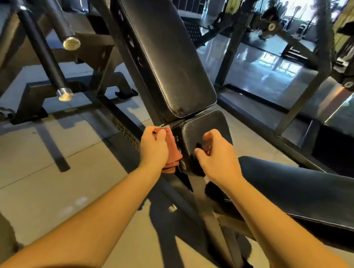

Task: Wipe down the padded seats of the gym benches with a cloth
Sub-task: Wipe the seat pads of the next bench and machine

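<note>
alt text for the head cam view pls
A person's left hand grips a reddish cloth against the left side of a black incline bench's small seat pad, while the curled right hand is over the pad. The long backrest pad slopes up behind, above a tiled gym floor.

Both my bare forearms reach forward from the bottom of the view, a little apart. My left hand (153, 147) is fisted, back up, its fingers curled round a cloth (175, 153). My right hand (218, 158) is level with it, fingers bent down, thumb pointing left; whether it holds anything I cannot tell.
</note>
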